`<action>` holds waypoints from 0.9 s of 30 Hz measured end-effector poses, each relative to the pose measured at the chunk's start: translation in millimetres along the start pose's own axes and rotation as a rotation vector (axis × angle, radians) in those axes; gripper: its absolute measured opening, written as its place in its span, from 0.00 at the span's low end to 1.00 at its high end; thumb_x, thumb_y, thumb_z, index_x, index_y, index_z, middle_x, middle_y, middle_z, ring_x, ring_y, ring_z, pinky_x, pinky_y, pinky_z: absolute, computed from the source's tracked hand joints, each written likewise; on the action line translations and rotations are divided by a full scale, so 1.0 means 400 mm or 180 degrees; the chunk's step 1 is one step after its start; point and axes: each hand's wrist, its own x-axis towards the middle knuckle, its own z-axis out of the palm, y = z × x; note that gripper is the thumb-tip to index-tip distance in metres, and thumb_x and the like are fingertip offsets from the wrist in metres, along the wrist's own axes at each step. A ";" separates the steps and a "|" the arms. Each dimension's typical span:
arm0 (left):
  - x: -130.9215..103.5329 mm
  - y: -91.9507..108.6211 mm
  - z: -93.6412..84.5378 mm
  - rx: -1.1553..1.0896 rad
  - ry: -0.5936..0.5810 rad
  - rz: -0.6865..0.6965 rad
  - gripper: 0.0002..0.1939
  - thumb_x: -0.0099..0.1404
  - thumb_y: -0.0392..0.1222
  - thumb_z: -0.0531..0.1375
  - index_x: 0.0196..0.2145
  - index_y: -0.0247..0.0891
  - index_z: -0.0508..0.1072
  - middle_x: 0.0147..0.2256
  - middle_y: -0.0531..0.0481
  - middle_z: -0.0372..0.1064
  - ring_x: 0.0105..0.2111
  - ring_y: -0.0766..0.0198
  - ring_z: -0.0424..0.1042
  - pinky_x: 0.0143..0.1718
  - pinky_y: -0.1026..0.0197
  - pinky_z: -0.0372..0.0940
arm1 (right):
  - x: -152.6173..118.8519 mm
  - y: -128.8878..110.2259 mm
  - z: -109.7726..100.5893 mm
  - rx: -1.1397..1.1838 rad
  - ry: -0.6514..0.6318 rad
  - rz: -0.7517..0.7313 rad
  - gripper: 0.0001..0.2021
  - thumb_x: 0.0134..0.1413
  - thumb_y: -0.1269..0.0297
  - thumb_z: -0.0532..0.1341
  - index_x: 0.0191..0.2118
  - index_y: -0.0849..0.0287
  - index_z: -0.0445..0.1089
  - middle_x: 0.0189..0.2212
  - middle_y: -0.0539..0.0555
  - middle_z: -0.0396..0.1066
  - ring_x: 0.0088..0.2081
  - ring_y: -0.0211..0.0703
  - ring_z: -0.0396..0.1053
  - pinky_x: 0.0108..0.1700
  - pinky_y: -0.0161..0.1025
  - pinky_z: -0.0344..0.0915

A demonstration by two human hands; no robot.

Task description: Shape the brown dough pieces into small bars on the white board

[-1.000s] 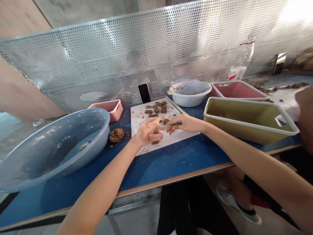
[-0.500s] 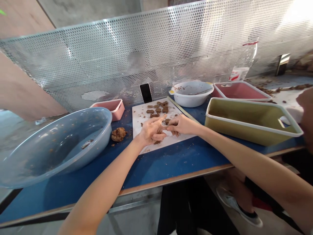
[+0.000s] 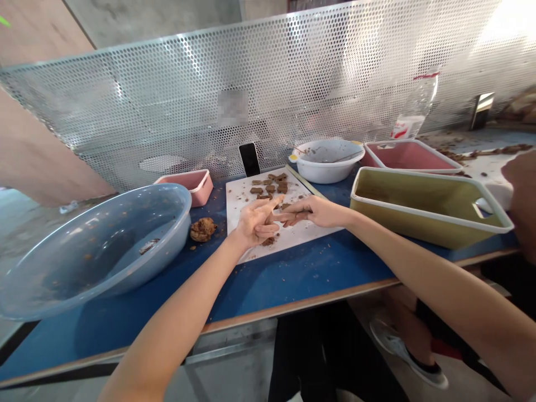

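Over the white board (image 3: pixel 293 240), my left hand (image 3: pixel 256 224) is turned partly palm up, its index finger stretched out and the others curled. My right hand (image 3: pixel 307 212) meets it from the right, its fingertips touching the left fingers. Whatever may lie between the fingers is too small to make out. Several small brown shaped pieces (image 3: pixel 270 189) lie on the board just beyond my hands, and brown crumbs (image 3: pixel 268 242) lie below them. A rough brown lump (image 3: pixel 203 229) rests on the blue table left of the board.
A large blue basin (image 3: pixel 125 245) and small pink box (image 3: pixel 201 188) stand left. A phone (image 3: pixel 250 159) leans behind the board. White basin (image 3: pixel 329 162), pink tray (image 3: pixel 414 156), green bin (image 3: pixel 431 209) and bottle (image 3: pixel 414 109) are right. A person's arm (image 3: pixel 521 190) shows at the right edge.
My right fingers have straightened somewhat and moved slightly left over the left fingers. More crumbs show below my hands.
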 end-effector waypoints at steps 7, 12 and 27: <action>-0.009 0.011 0.018 -0.0862 0.0335 -0.0239 0.35 0.77 0.45 0.52 0.79 0.42 0.61 0.42 0.39 0.84 0.13 0.74 0.47 0.15 0.71 0.36 | -0.024 -0.010 -0.043 0.0001 0.0317 -0.0552 0.26 0.66 0.63 0.69 0.68 0.48 0.79 0.68 0.55 0.78 0.70 0.57 0.75 0.70 0.56 0.75; -0.013 0.018 0.035 -0.1009 0.0297 -0.0331 0.33 0.79 0.46 0.50 0.78 0.43 0.62 0.45 0.37 0.84 0.13 0.74 0.51 0.14 0.72 0.39 | -0.009 -0.011 -0.027 -0.0209 0.1005 -0.0565 0.21 0.74 0.50 0.64 0.65 0.49 0.81 0.54 0.56 0.86 0.54 0.53 0.84 0.59 0.53 0.81; 0.016 -0.029 0.036 -0.0456 0.0663 0.0279 0.27 0.70 0.27 0.71 0.64 0.37 0.77 0.35 0.52 0.79 0.13 0.81 0.52 0.14 0.74 0.45 | -0.005 -0.023 0.007 -0.0259 0.2022 0.0062 0.41 0.62 0.18 0.58 0.31 0.57 0.79 0.18 0.55 0.76 0.15 0.40 0.68 0.19 0.39 0.64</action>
